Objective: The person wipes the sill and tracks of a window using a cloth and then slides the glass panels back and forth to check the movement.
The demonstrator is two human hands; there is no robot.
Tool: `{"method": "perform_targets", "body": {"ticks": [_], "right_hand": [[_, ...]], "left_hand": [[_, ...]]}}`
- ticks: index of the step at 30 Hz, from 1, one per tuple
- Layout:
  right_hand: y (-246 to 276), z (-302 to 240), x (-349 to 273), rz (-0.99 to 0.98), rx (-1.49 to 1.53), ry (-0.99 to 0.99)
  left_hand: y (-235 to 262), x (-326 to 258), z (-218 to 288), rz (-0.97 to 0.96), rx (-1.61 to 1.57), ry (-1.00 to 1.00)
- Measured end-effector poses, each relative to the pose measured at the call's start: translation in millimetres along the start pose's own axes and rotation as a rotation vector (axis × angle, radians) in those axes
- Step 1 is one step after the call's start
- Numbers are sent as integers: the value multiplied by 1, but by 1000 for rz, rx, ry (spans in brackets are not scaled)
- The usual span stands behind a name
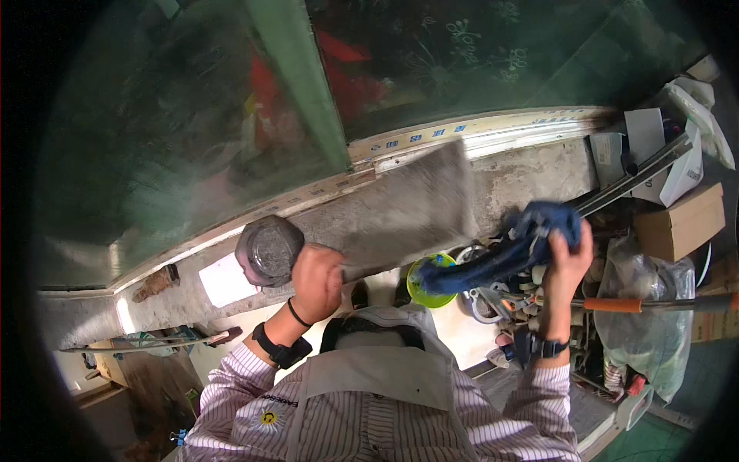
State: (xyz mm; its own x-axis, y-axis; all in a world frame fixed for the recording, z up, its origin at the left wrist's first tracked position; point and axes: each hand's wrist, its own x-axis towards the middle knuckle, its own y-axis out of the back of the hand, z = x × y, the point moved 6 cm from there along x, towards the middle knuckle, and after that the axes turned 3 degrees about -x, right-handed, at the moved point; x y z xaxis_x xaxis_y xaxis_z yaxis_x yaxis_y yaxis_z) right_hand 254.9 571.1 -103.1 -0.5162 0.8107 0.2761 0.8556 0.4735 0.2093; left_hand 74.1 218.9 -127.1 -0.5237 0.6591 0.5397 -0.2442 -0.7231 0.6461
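My left hand [317,283] is closed in a fist at the near left corner of a grey mat [416,204], which it appears to grip; the fingertips are hidden. The mat is smeared by motion and lies or hangs over the windowsill. Against the back of that hand is a dark, see-through jar [271,250] with a many-sided face. My right hand [568,254] is closed on a bunched dark blue cloth [500,262]. The cloth's loose end hangs to the left, over a lime-green bucket [435,296].
A concrete windowsill [531,173] runs below dark green glass. White paper [225,281] lies beside the jar. To the right are a cardboard box [681,223], clear plastic bags [647,308], metal rails [635,177] and an orange-gripped pole [612,306].
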Motion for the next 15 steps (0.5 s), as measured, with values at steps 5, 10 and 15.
{"method": "perform_targets", "body": {"ticks": [5, 10, 15], "right_hand": [[-89, 25, 47, -56, -496, 12], [-185, -19, -47, -345, -503, 650], [-191, -20, -61, -419, -477, 566]], "left_hand": [[13, 1, -1, 354, -28, 120], [13, 3, 1, 338, -16, 78], [12, -3, -4, 315, -62, 109]]}}
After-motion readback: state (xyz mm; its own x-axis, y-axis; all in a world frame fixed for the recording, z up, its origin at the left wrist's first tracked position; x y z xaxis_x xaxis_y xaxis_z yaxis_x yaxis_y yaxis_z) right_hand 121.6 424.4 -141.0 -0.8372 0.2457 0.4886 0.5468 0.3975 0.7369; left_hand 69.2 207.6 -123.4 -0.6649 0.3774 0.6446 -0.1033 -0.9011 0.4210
